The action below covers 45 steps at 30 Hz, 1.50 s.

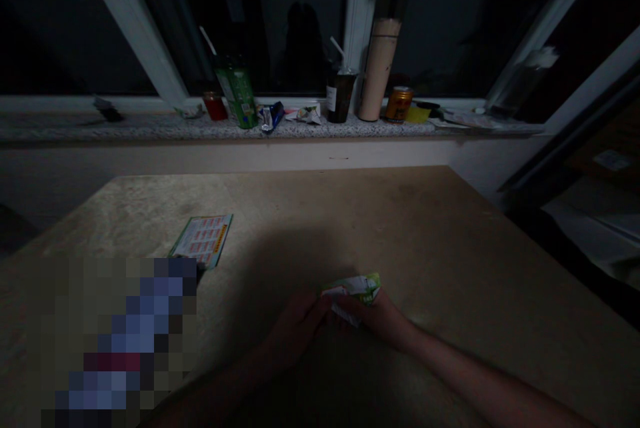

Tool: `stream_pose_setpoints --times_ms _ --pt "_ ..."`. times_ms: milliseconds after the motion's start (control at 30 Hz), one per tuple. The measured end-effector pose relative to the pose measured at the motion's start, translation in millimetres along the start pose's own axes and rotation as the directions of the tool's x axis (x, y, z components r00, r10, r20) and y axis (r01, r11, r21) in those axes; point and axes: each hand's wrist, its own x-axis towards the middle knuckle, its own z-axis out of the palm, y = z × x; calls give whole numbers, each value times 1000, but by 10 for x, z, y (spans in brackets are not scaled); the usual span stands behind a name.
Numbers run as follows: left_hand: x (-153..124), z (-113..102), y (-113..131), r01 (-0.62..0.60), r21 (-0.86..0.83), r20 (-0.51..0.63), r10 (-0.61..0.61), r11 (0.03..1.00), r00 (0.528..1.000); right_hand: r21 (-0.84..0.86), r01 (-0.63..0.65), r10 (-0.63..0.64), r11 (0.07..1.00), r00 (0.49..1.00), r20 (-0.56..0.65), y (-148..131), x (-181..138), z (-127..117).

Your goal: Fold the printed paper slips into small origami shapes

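Between my two hands, low over the table, is a green-and-white packet [367, 287], crumpled or folded. It could be paper or thin film; the dim light does not show which. My left hand [301, 317] pinches its left end with the fingers drawn together. Around its right side is my right hand [379, 318], the thumb lying across the front. Parts of the packet's lower edge are hidden by my fingers.
On the table [390, 215] at left lies a printed card [203, 239] beside a pixelated bluish object [130, 331]. The stone windowsill [300, 131] bears a green can [241, 98], a red jar [215, 107], a dark cup [340, 98], a tall flask [379, 71] and an orange can [399, 105].
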Motion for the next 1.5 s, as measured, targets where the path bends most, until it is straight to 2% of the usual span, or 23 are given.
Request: stream_pose_setpoints --times_ms 200,300,367,467,533,667,800,900,1000,1100,1233,1500 --pt "-18 2 -52 -19 95 -53 24 995 998 -44 30 -30 999 1000 6 31 -5 1" --pt "-3 0 -36 -17 82 -98 25 997 995 -50 22 -22 998 1000 -6 38 -2 7" --pt "14 -4 -21 -2 20 -63 3 1000 998 -50 12 -13 999 1000 -26 35 -3 20" --pt "28 -7 -1 37 -86 67 -31 996 997 -41 15 -17 999 999 -51 36 -10 47" --pt "21 -3 13 44 -107 107 -33 993 994 -38 5 -8 999 998 -58 40 -13 64" --pt "-4 5 27 0 -101 54 5 995 999 -43 4 -5 999 1000 -6 23 -29 83" --pt "1 -19 -26 29 -89 -10 -29 996 1000 -27 91 -88 996 992 87 -30 -64 72" --pt "26 -39 -85 93 -128 -72 -102 987 992 33 124 -127 992 989 71 -10 -69 12" --pt "58 -37 -109 123 -254 -49 -140 959 989 172 113 -117 979 993 14 72 -34 -86" --pt "79 -29 -81 132 -298 -42 -151 945 988 281 64 -53 958 997 -48 117 11 -157" --pt "79 -43 -24 156 -282 -24 -170 947 985 240 0 13 971 998 -54 58 34 -169" --pt "78 -68 -38 90 -286 25 -87 954 996 118 16 -26 993 996 86 -23 27 -198"
